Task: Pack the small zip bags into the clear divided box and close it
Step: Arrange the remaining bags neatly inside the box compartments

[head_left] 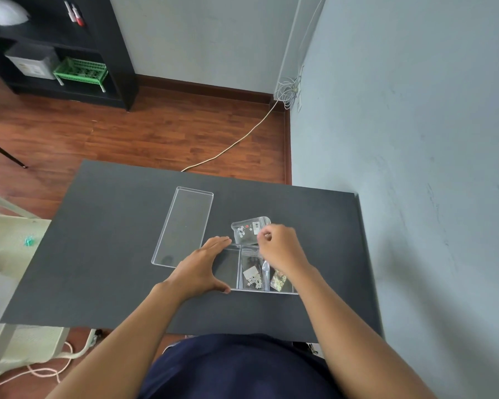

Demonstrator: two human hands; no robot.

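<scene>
Clear divided box [233,269]: sits on the dark table toward its near right part, well in from the near edge, lid off. Dividers split it into compartments running left to right.
Left compartment: only the dark table shows through its floor.
Middle compartment: holds a flat zip bag with white flowers [252,276], a pale label on it.
Right compartment: holds a zip bag with gold pieces [279,280], partly hidden under the right wrist. A narrow clear bag edge stands between the two bags; I cannot tell which bag it belongs to.
Zip bag at the far side [247,231]: clear, with small white and red pieces and a barcode label. It lies tilted just beyond the box's far wall, its near part at the rim.
Right hand [281,249]: over the far right of the box, fingers curled, fingertips pinched narrowly at the near right corner of that far bag. Whether it truly grips the bag is not clear.
Left hand [203,266]: spread wide against the box's left end, thumb at the near left corner, fingers reaching along the far left wall, bracing it.
Lid [183,226]: a clear, long rectangle lying flat on the table to the left of the box, angled toward the far edge, apart from the box.
Table [113,254]: dark, matte; its right edge is against a pale wall [415,139].
</scene>
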